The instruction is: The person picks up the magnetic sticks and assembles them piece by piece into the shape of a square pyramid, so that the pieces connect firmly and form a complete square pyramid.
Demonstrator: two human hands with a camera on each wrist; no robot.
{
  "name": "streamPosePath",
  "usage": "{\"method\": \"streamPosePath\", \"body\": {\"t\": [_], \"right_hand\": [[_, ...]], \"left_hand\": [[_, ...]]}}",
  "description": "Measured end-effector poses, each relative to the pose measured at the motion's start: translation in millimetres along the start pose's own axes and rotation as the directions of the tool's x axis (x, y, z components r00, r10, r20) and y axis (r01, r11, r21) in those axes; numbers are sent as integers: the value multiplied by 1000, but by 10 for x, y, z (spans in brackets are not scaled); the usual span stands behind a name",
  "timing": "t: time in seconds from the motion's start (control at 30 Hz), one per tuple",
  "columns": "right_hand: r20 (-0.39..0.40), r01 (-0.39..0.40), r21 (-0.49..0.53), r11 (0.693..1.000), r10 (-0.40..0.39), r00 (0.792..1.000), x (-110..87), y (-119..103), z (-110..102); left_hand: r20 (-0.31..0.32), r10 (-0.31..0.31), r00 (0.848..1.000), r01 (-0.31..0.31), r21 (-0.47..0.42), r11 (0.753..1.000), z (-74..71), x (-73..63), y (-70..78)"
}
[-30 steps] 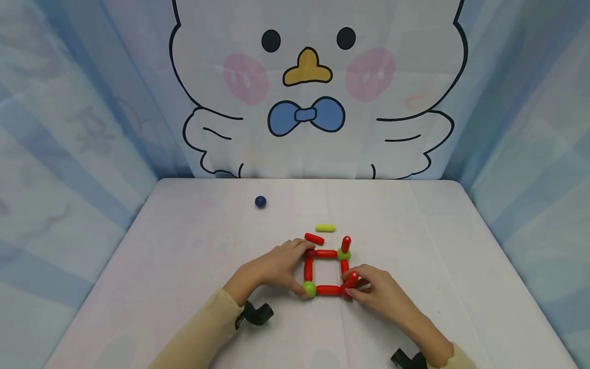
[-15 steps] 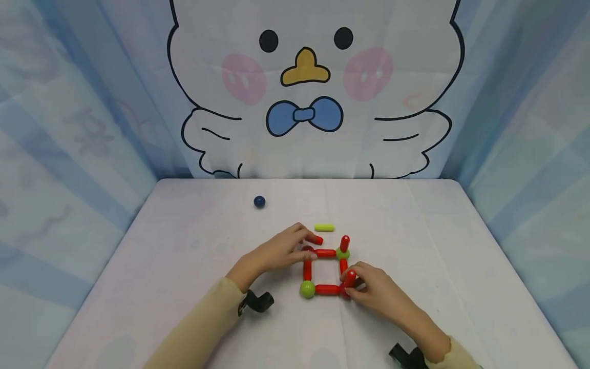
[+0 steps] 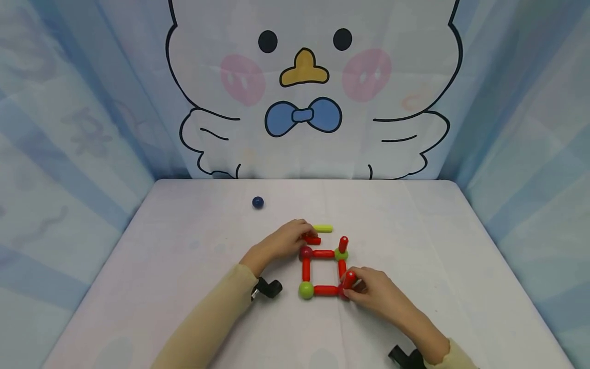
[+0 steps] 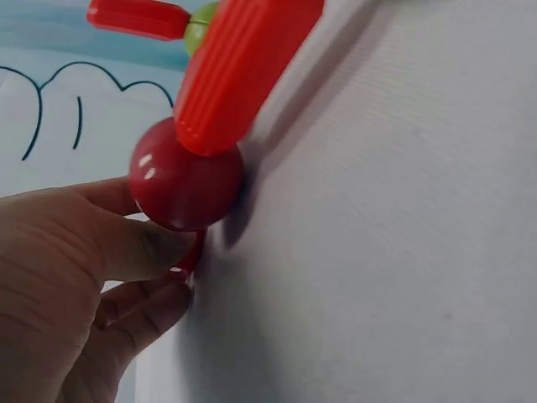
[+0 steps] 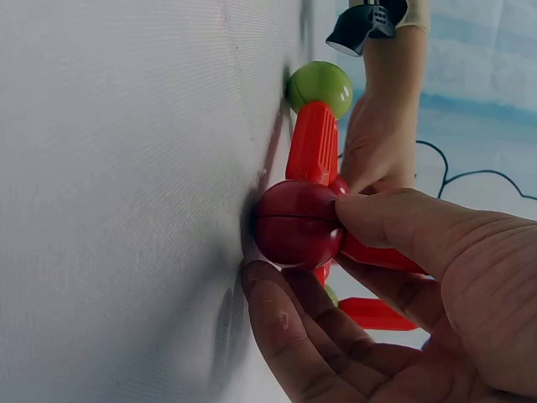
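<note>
A square of red building rods (image 3: 324, 254) joined by balls lies on the table. Its left corners are a dark red ball (image 3: 306, 253) at the far side and a green ball (image 3: 306, 290) nearer. Red rods stand upright on both right corners. My left hand (image 3: 283, 241) pinches a loose red rod (image 3: 313, 240) just beyond the far left corner; in the left wrist view most of that rod is hidden behind the ball (image 4: 186, 174). My right hand (image 3: 375, 289) grips the near right corner, its thumb and fingers round the dark red ball (image 5: 298, 224) beneath the upright rod (image 3: 349, 280).
A yellow-green rod (image 3: 323, 228) lies just beyond the left fingers. Farther back on the white table (image 3: 207, 215) sits a dark blue ball (image 3: 258, 202). A printed curtain (image 3: 304, 154) stands behind the table. Both wrists wear black camera mounts (image 3: 268, 288).
My left hand has left the square's left side and moved away to the loose red rod, now pinching it; the rod has turned more level. The right hand keeps its grip on the corner.
</note>
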State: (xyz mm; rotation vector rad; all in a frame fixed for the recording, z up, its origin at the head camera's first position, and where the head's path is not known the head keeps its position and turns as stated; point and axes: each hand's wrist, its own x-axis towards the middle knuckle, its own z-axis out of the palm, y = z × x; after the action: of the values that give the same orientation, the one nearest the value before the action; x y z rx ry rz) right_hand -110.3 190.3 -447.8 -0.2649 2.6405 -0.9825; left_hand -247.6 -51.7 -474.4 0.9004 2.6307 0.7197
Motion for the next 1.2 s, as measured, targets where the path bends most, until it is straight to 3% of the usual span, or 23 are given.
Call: {"method": "streamPosePath", "body": {"t": [0.2, 0.3, 0.5, 0.67, 0.87, 1.03, 1.2], "right_hand": [[29, -1, 30, 1000, 0, 1000, 2, 26, 3], [39, -7, 27, 1000, 6, 999, 4, 36, 0], [50, 16, 25, 1000, -17, 999, -1, 47, -14], [59, 25, 31, 999, -27, 998, 0, 57, -18], [62, 33, 40, 999, -36, 997, 8, 67, -24], [68, 45, 52, 998, -49, 996, 13, 77, -18], [87, 32, 55, 998, -36, 996, 22, 93, -22]], "left_hand": [[-9, -87, 996, 87, -10, 996, -15, -66, -32], [-30, -101, 994, 100, -9, 995, -23, -128, -54], [-96, -112, 989, 98, -140, 985, -27, -240, -81], [-130, -92, 987, 65, -201, 977, -44, -303, -57], [-124, -42, 991, 14, -223, 975, -75, -363, 26], [-119, 3, 993, -27, -203, 979, -57, -371, 69], [-109, 4, 994, -22, -165, 986, -16, -382, 67]]}}
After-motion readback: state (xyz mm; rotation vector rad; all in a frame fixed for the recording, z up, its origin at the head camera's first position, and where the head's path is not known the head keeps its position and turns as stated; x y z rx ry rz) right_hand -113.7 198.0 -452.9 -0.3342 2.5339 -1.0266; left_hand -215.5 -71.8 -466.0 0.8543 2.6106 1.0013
